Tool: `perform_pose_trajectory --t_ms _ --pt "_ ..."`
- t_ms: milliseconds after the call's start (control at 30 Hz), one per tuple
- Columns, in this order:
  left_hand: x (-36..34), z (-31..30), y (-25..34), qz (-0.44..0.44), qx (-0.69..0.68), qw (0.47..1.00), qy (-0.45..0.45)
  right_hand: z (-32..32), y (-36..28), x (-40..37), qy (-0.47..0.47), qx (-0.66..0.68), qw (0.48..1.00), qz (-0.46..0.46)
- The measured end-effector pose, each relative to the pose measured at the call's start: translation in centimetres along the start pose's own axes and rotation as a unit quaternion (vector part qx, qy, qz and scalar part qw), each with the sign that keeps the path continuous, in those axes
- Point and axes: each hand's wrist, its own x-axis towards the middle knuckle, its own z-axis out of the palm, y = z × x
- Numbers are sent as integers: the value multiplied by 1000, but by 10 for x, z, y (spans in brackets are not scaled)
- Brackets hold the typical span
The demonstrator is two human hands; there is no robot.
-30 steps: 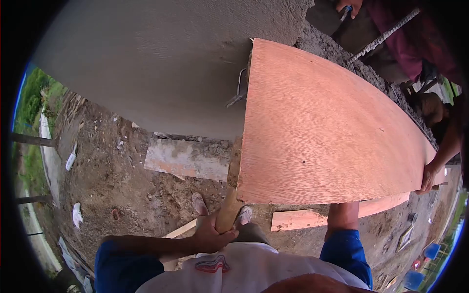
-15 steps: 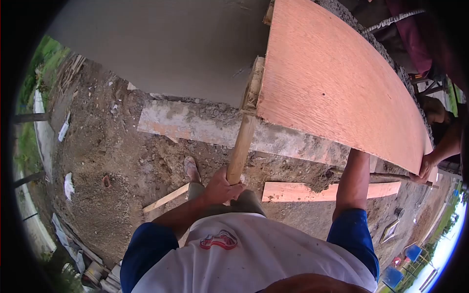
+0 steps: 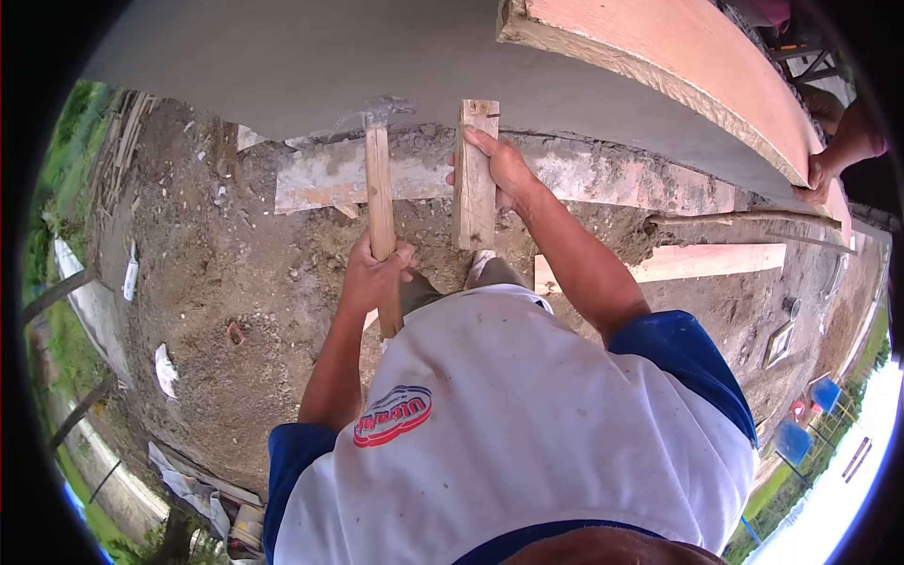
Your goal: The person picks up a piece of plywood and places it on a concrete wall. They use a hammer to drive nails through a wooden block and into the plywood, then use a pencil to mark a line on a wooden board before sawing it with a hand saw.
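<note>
My left hand (image 3: 370, 273) is wrapped round the wooden handle of a hammer (image 3: 379, 188), held upright with its metal head at the top, in front of the grey wall surface. My right hand (image 3: 508, 169) grips a short wooden block (image 3: 476, 202) by its side, with a nail sticking out near its upper end. The block and the hammer are apart. Above and to the right is a large plywood panel (image 3: 659, 47) with a framed wooden edge. A co-worker's hand (image 3: 821, 174) holds its lower right corner.
Smooth grey plaster (image 3: 282, 66) spans the top. Below it runs a mortar-stained board (image 3: 330, 179). A plywood strip (image 3: 706, 263) and a long stick (image 3: 744, 217) lie at the right. A white scrap (image 3: 166, 370) lies on the dirt at the left.
My right hand has come out from under the panel and now holds the block. The hammer's head has come into view. The panel has shifted up and right in view, showing its framed edge.
</note>
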Motion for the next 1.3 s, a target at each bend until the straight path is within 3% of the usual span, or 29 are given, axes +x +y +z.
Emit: perform_pose_trajectory --t_ms 100,233,433,633,733,833,1033,1133,1233,1300 --pt "11 -2 20 46 -55 997 -7 28 6 11 8 63 998 -28" --pt "9 5 50 24 -79 996 -20 53 9 3 29 133 991 -12" --pt "1 3 57 9 -49 998 -26 61 33 -15 -2 61 996 -70" --pt "-27 -4 58 79 13 997 -4 31 15 -30 -89 82 993 2" --pt "-52 -21 49 194 81 977 13 12 -1 -38 -157 63 986 -4" --pt "-65 -27 70 130 54 987 76 11 -15 -54 -222 105 969 -1" --pt "-65 -13 72 165 195 950 180 30 -10 -55 -103 -84 983 -123" --pt "-65 -12 55 239 225 925 190 30 -7 -49 -44 -239 937 -252" --pt "-70 -9 56 178 247 931 202 29 -4 -43 25 -356 864 -355" --pt "-72 -9 58 215 258 922 194 32 -11 -52 60 -409 850 -327"
